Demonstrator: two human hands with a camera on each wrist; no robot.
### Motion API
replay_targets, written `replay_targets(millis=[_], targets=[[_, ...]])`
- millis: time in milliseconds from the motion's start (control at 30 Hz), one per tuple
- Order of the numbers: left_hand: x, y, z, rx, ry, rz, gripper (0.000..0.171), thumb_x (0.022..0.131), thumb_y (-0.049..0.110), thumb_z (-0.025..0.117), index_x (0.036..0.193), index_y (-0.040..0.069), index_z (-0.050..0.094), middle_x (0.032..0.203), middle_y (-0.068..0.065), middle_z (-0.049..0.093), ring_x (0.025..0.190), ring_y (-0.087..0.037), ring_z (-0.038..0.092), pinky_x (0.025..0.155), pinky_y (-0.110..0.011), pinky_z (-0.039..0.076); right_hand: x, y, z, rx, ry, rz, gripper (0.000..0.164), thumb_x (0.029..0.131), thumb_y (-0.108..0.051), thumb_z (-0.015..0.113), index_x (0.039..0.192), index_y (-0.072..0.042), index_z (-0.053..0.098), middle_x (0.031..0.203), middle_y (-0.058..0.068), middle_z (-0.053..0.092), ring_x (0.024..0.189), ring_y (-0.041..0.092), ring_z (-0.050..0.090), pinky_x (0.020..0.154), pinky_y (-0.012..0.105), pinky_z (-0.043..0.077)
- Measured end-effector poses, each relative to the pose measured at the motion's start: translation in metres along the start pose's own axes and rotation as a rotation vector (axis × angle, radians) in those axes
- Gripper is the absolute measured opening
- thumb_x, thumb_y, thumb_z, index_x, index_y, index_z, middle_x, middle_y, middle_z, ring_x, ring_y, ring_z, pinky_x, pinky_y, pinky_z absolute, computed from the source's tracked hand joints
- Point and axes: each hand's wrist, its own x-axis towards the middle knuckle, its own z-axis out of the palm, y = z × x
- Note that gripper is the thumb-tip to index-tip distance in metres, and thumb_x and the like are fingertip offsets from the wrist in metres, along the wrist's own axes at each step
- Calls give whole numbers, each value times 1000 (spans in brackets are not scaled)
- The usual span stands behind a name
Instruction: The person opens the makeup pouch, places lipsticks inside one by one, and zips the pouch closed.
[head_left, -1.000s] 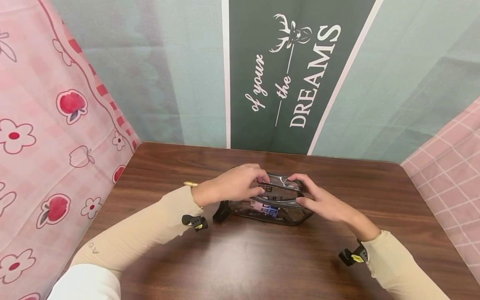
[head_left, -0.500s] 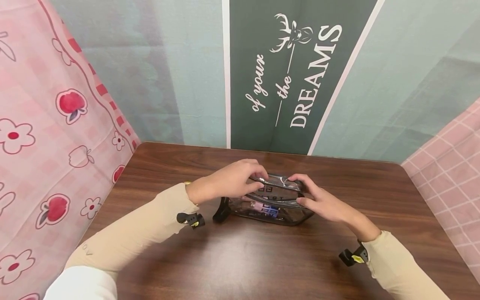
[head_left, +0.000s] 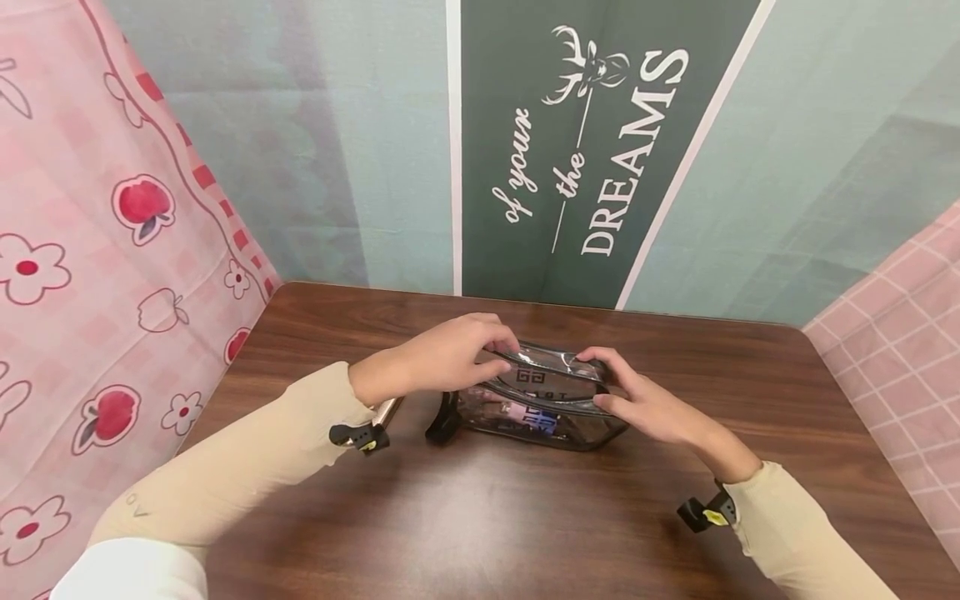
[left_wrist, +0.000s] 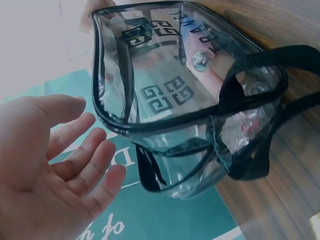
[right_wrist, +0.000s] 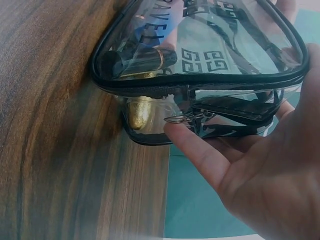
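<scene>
Left hand now further left along the clear bag (head_left: 581,432); right hand same spot.
Near side: we get a metallic stick (head_left: 387,412) by the left wrist, mostly blocked by the arm. Bag lies mid-table (head_left: 457,533), black strap (head_left: 444,419) off its left end, pink-blue tube (head_left: 536,419) and gold-topped item (right_wrist: 141,114) inside. Left hand (head_left: 446,357) has fingers loose and spread, nothing between; rim contact, we can't tell. It hides the bag's back-left corner, less of the top than a second ago. Right hand (head_left: 647,406) grips the right end, thumb at the zip pull (right_wrist: 176,119). Green curtain (head_left: 540,279) behind.
</scene>
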Motion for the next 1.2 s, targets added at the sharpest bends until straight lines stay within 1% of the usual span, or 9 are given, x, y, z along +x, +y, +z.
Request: replay_targets(millis=[100, 333, 567, 767, 933, 1200], targets=[[-5, -1, -4, 2, 10, 8, 21, 97, 16, 69, 117, 8, 71, 112, -6, 68, 104, -20, 64, 95, -35, 50, 0, -1, -1, -4, 2, 1, 54, 99, -7, 58, 146, -20, 34, 128, 18, 59, 112, 38, 58, 91, 32, 47], [-17, -5, -13, -8, 24, -5, 25, 96, 15, 69, 119, 5, 71, 109, -8, 67, 103, -24, 66, 93, -36, 51, 0, -1, -2, -6, 2, -6, 54, 100, -6, 58, 146, -20, 35, 128, 17, 59, 113, 38, 57, 91, 32, 46], [-33, -12, -16, -19, 42, -32, 25, 96, 14, 70, 120, 6, 70, 108, -3, 67, 101, -20, 65, 92, -34, 52, 0, -1, -3, -5, 4, -8, 54, 100, -7, 58, 146, -21, 35, 127, 15, 61, 112, 35, 59, 92, 29, 45], [-46, -19, -18, -59, 73, -51, 24, 95, 10, 71, 119, 6, 71, 106, -2, 66, 101, -21, 65, 93, -37, 52, 0, -1, -2, 2, 2, -11, 54, 100, -6, 58, 146, -20, 35, 128, 16, 60, 113, 36, 58, 92, 29, 45], [-59, -24, -21, -61, 78, -63, 24, 95, 10, 71, 119, 5, 70, 106, -2, 67, 102, -21, 64, 93, -39, 52, 0, -1, -1, 6, 1, -15, 54, 99, -5, 58, 146, -19, 35, 128, 17, 58, 112, 37, 58, 91, 30, 46], [-77, -29, -23, -53, 122, -84, 22, 94, 11, 73, 115, 6, 71, 107, -2, 68, 99, -20, 64, 90, -42, 53, -1, -2, 2, 4, 9, -11, 54, 99, -4, 57, 146, -19, 35, 129, 16, 58, 113, 36, 57, 91, 29, 46]])
